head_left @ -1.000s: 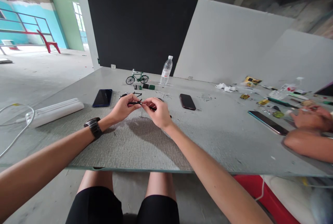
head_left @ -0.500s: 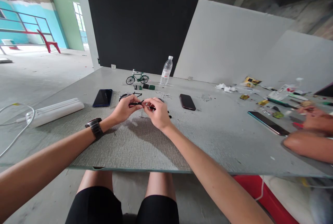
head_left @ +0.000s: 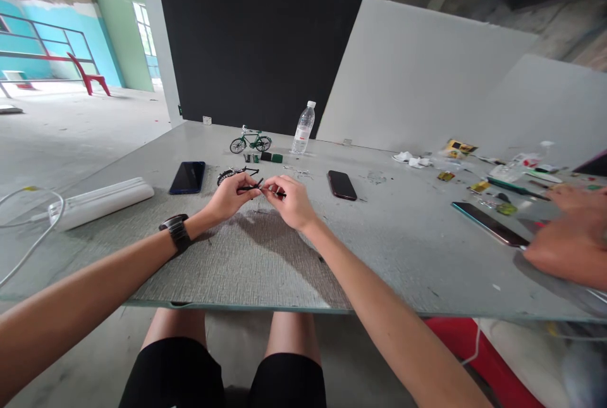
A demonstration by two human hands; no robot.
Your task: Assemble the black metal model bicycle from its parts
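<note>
My left hand (head_left: 228,198) is closed in a pinch on a thin black part (head_left: 250,188), whose end sticks up between the fingertips. Close beside it, my right hand (head_left: 293,203) pinches another slim dark piece (head_left: 279,194), mostly covered by the fingers, so its kind is unclear. Both hands are just above the table (head_left: 265,269), fingertips nearly meeting. Right behind my left hand lies a black toy bicycle section with a wheel (head_left: 226,175). Farther back stands a green model bicycle (head_left: 250,143), with small green and black blocks (head_left: 271,157) before it.
Phones lie left (head_left: 188,178) and right (head_left: 342,185) of my hands. A water bottle (head_left: 303,129) stands behind, and a white power strip (head_left: 102,202) sits at left. On the right, a co-worker's blurred hands (head_left: 576,231) are near another phone (head_left: 490,224) and scattered parts.
My fingertips have drawn slightly apart, and more of the black part's end shows. My right hand has turned a little. The co-worker's hands at right have shifted.
</note>
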